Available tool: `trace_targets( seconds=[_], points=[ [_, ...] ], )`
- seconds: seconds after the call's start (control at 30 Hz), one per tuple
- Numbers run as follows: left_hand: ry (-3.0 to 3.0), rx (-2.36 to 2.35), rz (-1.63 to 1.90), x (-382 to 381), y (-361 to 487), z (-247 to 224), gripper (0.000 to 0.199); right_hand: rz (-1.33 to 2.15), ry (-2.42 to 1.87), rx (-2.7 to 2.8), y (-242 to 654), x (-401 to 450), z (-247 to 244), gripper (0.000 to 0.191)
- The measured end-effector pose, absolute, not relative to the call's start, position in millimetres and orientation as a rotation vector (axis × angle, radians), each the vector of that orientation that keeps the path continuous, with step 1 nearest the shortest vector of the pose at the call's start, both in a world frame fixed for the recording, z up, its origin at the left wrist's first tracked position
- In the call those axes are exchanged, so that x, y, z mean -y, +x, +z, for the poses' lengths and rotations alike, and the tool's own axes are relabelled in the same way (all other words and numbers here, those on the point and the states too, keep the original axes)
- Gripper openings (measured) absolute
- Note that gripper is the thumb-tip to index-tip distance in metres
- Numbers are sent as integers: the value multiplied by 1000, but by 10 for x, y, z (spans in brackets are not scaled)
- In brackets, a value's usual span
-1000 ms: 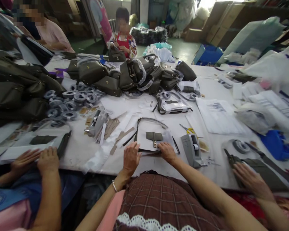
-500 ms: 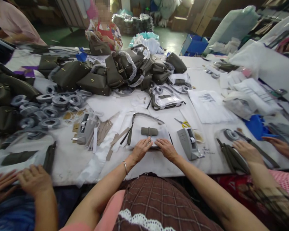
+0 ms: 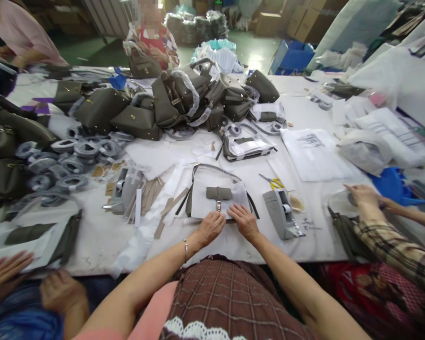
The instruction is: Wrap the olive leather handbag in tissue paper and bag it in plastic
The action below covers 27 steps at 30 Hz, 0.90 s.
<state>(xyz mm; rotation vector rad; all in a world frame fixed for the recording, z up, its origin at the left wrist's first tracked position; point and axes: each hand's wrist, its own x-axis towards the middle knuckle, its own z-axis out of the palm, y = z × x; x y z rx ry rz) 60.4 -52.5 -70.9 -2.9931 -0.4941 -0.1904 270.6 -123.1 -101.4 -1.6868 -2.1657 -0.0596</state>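
An olive-grey handbag [image 3: 198,200] lies before me with a white sheet over its front. Its flap [image 3: 218,192] and gold clasp [image 3: 218,206] show above the sheet. At the lower edge, just under the clasp, my left hand [image 3: 211,227] is closed on the bag, fingers pressed together. My right hand [image 3: 243,221] rests on the bag's lower right part, fingers spread and flat. The thumbs and what lies under the palms are partly hidden. The shoulder strap [image 3: 216,168] arches behind the bag.
A tape dispenser [image 3: 281,215] and yellow-handled scissors [image 3: 276,182] are at right; another dispenser [image 3: 125,191] stands left. Behind lie a wrapped bag [image 3: 248,148] and piled handbags [image 3: 177,101]. Co-workers' hands [image 3: 364,194] work at right, and others [image 3: 62,290] at left.
My left hand has slid down off the clasp to the bag's lower edge, so the clasp now shows. My right hand has shifted slightly. Co-workers' hands on both sides have moved.
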Motion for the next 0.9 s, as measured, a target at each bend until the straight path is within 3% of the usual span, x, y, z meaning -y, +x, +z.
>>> trace_targets(
  seconds=[0.23,0.4,0.47,0.57,0.67,0.9],
  points=[
    [-3015,465,-299,470,845,-731,12,165,-1676,2056,2678,1339,-684,45],
    [-3012,489,-312,476,747,-798,9,494,-1932,987,2703,1644,-511,58],
    [-3002,528,-287,481,727,-797,15,804,-1916,467,2679,1660,-555,69],
    [-2988,605,-323,489,707,-786,37,1153,-1717,73,2603,1549,-636,63],
    [-3002,632,-370,492,689,-790,48,1228,-1590,-78,2561,1414,-646,56],
    [-3048,665,-435,489,634,-829,51,1269,-1525,-167,2550,1352,-490,56]
  ],
)
